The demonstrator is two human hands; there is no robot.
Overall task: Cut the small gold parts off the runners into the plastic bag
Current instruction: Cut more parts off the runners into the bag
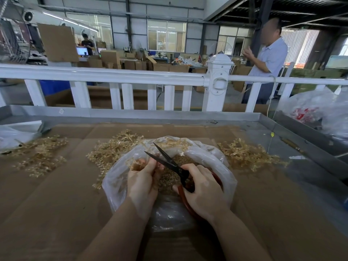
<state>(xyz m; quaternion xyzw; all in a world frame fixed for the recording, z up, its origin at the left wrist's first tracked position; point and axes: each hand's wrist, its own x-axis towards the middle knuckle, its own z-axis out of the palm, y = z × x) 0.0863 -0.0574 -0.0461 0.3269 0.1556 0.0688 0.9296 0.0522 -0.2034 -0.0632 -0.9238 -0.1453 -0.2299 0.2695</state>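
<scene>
A small gold runner (138, 162) is pinched in the fingers of the left hand (142, 182) over the open plastic bag (116, 178). Red-handled scissors (170, 162), blades parted, are gripped by the right hand (202, 193). Cut gold parts (169, 180) are gathered inside the bag. Runner heaps (246, 153) are spread left, far and right on the cardboard-covered bench (56, 204).

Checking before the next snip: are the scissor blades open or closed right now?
Open. The scissors' two dark blades spread in a V above the plastic bag, tips apart, near the left hand.
</scene>
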